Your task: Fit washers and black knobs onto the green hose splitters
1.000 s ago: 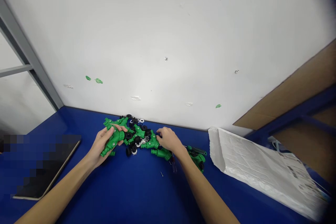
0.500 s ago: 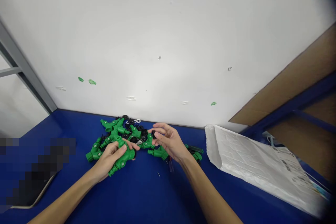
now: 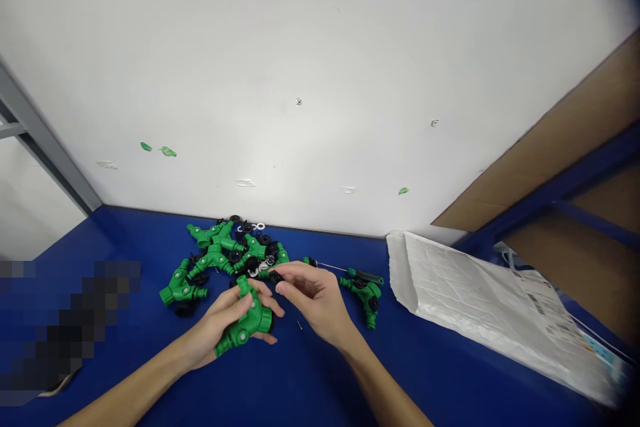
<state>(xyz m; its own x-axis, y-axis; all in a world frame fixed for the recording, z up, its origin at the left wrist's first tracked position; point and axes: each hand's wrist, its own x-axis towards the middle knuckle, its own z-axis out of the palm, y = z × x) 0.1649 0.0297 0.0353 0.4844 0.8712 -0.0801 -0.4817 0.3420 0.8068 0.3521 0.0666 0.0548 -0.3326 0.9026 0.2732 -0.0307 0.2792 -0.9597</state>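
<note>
My left hand [image 3: 220,323] cradles a green plastic Y hose connector [image 3: 249,323] low on the blue table. My right hand [image 3: 313,297] pinches a small black threaded cap [image 3: 275,276] between thumb and fingertips, just above the connector. Behind them lies a heap of green connectors [image 3: 215,257] mixed with black caps and white washers [image 3: 258,227]. A lone green connector [image 3: 364,295] sits to the right of my right hand, beside a green-handled screwdriver [image 3: 364,275]. A tiny metal screw [image 3: 299,325] lies just below my right hand.
The blue worktable [image 3: 320,380] meets a white wall along its far edge. A white woven sack [image 3: 475,307] lies at the right, with a cardboard panel [image 3: 560,173] and blue frame beyond it. A pixelated dark flat object [image 3: 65,327] covers the left side.
Both hands have moved closer to me, away from the heap. My right hand now pinches the black cap. The view has drifted slightly, and the screwdriver shows more fully.
</note>
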